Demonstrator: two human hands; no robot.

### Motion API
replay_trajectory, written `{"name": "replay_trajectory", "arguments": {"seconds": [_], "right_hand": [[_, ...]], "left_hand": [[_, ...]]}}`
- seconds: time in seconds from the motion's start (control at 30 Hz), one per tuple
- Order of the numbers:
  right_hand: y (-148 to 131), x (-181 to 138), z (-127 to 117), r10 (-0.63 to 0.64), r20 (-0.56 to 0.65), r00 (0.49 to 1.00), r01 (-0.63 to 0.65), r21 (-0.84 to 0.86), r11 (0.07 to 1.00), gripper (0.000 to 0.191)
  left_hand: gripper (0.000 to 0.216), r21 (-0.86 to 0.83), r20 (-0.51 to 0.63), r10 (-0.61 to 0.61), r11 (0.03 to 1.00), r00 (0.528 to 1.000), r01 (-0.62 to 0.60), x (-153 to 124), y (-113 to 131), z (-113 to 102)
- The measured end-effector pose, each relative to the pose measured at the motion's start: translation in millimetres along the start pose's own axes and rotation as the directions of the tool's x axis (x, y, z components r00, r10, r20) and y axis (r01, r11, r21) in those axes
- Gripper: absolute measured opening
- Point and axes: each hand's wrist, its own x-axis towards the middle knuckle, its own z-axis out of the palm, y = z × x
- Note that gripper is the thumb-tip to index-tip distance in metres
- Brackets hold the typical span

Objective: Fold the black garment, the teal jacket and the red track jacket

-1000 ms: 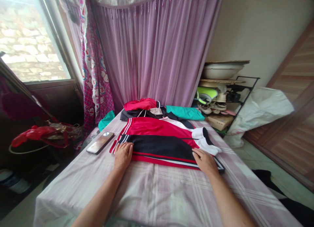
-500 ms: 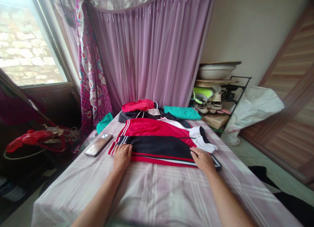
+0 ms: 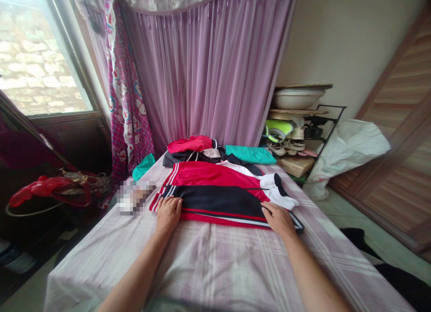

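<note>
Two hands lie flat on a folded jacket (image 3: 218, 199), palms down and fingers spread, gripping nothing. The left hand (image 3: 168, 213) presses the jacket's near left corner, by the striped hem; the right hand (image 3: 279, 218) presses its near right corner, just short of the white cuffs (image 3: 279, 191). The jacket, red with a black band across it, lies on the table (image 3: 218, 267) just ahead of both hands, spread between them over a pale checked cloth.

Judging by the flat palms, the step in hand looks like smoothing or pressing down a fold already made along the near edge. A further fold would call for both hands to close on the cloth at matching points and carry it over evenly, so the stripes stay lined up and the cuffs do not slip out.

Beyond the jacket, farther from the hands, a pile of clothes (image 3: 202, 150) sits at the table's far end. A blurred flat object (image 3: 133, 197) lies left of the left hand, apart from it. A shoe rack (image 3: 299, 141) stands past the right hand, against the wall.
</note>
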Motion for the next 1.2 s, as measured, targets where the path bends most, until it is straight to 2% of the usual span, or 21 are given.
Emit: {"name": "replay_trajectory", "arguments": {"seconds": [0.5,1.2], "right_hand": [[1.5,0.4,0.6,0.02,0.006,1.0,-0.02,0.033,0.999,0.037],[-0.7,-0.3,-1.8,0.022,0.016,1.0,-0.023,0.035,0.999,0.036]], "left_hand": [[0.037,0.011,0.041,-0.015,1.0,0.999,0.014,1.0,1.0,-0.1],[0.037,-0.02,0.031,-0.013,1.0,0.999,0.014,0.4,-1.4,2.7]]}}
